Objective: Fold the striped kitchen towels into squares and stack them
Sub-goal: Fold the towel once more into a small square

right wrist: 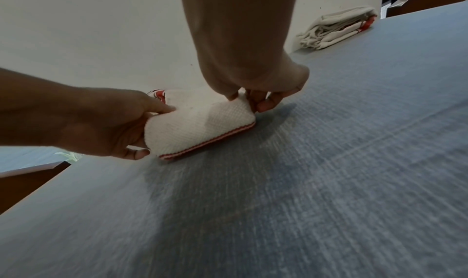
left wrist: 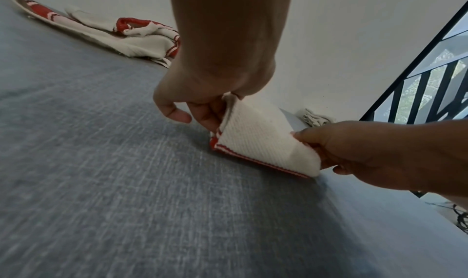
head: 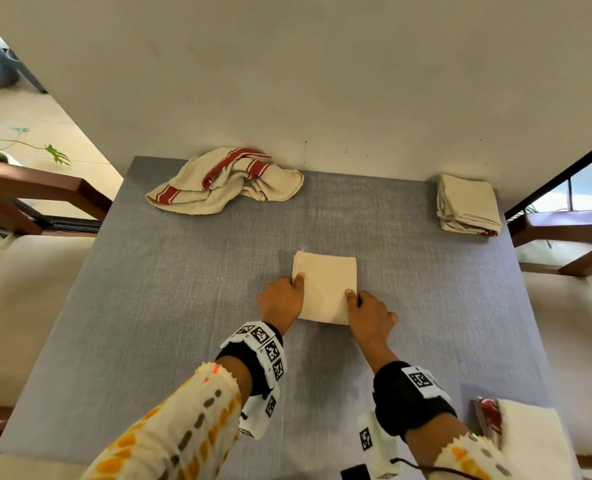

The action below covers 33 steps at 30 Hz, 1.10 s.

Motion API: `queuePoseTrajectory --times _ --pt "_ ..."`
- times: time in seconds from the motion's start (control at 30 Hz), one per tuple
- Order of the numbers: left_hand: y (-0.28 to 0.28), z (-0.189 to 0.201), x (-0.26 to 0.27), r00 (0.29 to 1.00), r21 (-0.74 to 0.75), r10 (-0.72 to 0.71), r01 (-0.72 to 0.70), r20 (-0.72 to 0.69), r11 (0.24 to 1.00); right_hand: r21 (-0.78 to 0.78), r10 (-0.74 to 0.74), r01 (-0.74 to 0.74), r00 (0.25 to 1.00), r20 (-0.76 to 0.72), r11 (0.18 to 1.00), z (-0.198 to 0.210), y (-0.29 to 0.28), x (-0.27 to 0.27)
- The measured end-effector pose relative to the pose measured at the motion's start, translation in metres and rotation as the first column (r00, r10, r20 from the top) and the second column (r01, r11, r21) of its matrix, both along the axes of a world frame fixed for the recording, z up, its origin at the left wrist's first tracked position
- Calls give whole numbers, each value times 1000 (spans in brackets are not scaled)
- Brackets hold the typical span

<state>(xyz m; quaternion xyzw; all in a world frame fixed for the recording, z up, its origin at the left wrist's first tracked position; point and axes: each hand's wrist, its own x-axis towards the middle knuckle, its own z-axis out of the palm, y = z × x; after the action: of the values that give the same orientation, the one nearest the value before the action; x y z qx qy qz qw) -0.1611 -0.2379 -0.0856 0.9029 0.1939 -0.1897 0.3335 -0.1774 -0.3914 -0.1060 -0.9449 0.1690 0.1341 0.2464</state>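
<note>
Head view: a folded cream towel (head: 325, 289) is located at the middle of the grey tabletop (head: 183, 289), nearer the front edge than the back. It is gripped at its left edge by the left hand (head: 282, 299), thumb on top and fingers curled underneath. Its right edge is gripped by the right hand (head: 369, 318) in the same manner. In the wrist views, the front part of the towel is seen raised off the surface and bowed between the two hands, with its red-striped front edge resting on the tabletop.

A crumpled red-striped towel (head: 225, 183) is found at the back left corner, touching the wall (head: 322, 81). A stack of folded towels (head: 467, 206) is placed at the back right corner, close to the right edge. One more folded towel (head: 526, 441), with red showing at its left side, is located at the front right corner, just beside the right forearm.

The tabletop between the held towel and the back right stack is unobstructed. A black wristband with printed markers is worn on each wrist. Wooden chair frames with pale cushions are visible beyond the left and right edges.
</note>
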Motion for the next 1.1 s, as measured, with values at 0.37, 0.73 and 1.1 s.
queuePoseTrajectory --times 0.37,0.73,1.1 --pt "-5 0 -19 961 -201 230 -258 -154 945 -114 219 -218 976 -3 969 -2 -13 12" --pt "-29 16 -22 819 352 -457 338 346 873 -131 253 -221 907 338 967 7 -6 14" --pt "-37 -25 -35 809 218 -553 514 198 830 -157 330 -298 912 245 942 -23 12 -29"
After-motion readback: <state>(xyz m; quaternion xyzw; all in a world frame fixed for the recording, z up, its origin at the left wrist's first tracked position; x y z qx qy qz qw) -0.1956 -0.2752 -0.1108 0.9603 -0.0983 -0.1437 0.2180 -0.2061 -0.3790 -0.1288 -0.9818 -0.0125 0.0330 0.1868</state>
